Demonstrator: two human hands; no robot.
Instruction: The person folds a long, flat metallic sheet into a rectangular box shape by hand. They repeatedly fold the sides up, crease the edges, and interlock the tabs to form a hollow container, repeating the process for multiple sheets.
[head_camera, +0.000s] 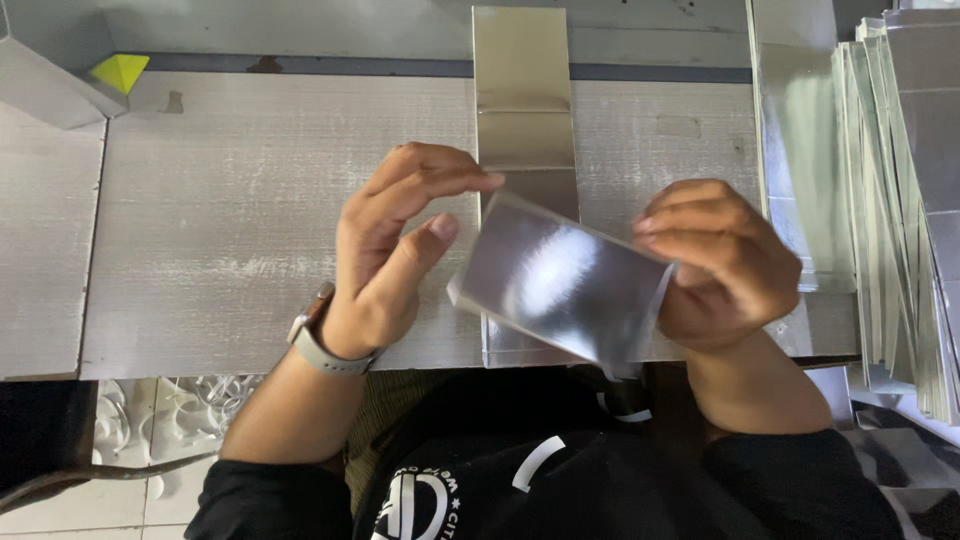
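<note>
Both hands grip one silver card piece (560, 285) above the grey table (250, 220), right hand (725, 265) closed on its right edge, left hand (395, 240) pinching the left corner, folding apparently underway, with a flat creased strip (522, 100) beneath and a stack of silver sheets (900, 200) untouched at right.

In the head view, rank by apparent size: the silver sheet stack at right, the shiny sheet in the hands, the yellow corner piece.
1. Silver sheet stack, partly cropped.
2. Shiny sheet, though nearer the camera.
3. Yellow corner piece, clearly smallest.
</note>
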